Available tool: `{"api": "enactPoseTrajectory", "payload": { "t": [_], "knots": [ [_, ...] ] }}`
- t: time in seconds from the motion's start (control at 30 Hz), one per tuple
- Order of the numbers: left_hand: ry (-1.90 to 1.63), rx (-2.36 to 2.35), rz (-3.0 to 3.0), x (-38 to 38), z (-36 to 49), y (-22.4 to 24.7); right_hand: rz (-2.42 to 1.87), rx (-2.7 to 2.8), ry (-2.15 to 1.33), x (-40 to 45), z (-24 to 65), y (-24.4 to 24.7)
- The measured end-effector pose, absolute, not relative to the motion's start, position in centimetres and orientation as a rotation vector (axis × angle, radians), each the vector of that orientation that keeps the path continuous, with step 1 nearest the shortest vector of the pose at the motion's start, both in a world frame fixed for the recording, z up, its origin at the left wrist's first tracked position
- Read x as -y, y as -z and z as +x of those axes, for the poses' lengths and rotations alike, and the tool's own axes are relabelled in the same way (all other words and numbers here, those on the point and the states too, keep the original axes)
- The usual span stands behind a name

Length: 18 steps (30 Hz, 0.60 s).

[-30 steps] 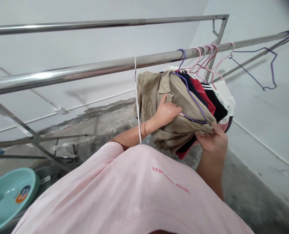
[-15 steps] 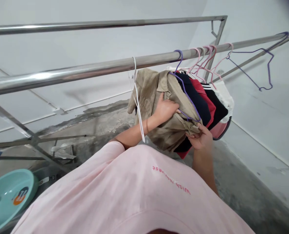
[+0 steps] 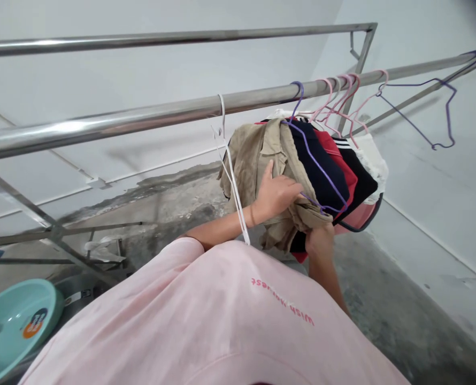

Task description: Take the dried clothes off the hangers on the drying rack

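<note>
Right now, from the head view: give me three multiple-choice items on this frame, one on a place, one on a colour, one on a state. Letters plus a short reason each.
1. Where is the teal basin?
A. lower left, on the floor
B. hung on the rail
C. in the right hand

2. What colour is the empty hanger at the far right of the steel rail?
A. white
B. purple
C. green

3. What is the left hand doing?
A. hanging free
B. gripping the rail
C. pressed on the khaki shirt

Key: 1 A, it sits low at the left edge. 2 B, its wire is purple. 3 C, its palm lies on the shirt, while the right hand grips the hem below.
</note>
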<state>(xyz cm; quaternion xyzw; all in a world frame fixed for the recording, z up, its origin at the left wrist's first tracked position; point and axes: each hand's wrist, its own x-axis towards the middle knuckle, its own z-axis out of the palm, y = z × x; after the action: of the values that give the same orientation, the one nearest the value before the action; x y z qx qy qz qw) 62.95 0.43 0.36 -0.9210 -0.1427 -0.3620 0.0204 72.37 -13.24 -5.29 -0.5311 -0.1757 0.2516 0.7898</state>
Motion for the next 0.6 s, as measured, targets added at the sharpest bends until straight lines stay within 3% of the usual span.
{"api": "enactPoseTrajectory", "payload": {
  "t": [0.2,0.4,0.6],
  "knots": [
    [1.046,0.455,-2.873,-1.8,63.0,0.5,-0.998,0.393,-0.681,15.0,73.4,1.8],
    [1.027,0.475,-2.852,-2.2,62.9,0.9,-1.083,0.442,-0.763,14.6,73.2,2.9],
    [1.058,0.497,-2.820,-3.1,62.9,1.3,-1.325,0.455,-0.572,13.8,73.2,3.1]
  ]
}}
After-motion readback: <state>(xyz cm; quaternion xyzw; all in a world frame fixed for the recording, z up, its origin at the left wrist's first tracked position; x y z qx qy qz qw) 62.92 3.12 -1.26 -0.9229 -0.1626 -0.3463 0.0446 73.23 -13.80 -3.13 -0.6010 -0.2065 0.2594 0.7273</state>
